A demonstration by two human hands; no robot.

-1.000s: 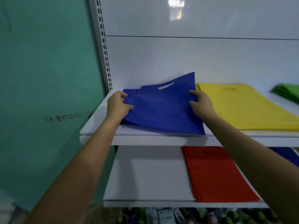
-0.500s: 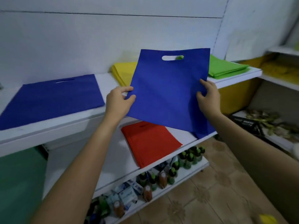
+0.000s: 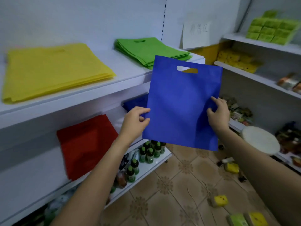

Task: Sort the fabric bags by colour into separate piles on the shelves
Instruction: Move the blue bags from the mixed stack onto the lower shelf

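One upright, slot-up blue bag [image 3: 179, 108] between left hand [image 3: 135, 123], right hand [image 3: 219, 115]

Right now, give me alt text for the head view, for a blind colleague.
A left hand and a right hand hold a blue fabric bag upright by its side edges. A yellow pile and a green pile lie on the upper shelf, a red pile and a blue pile below.

text: none legible | paper sheet [image 3: 196, 35] on wall: marks blurred | bottles [image 3: 150, 154]: labels too small
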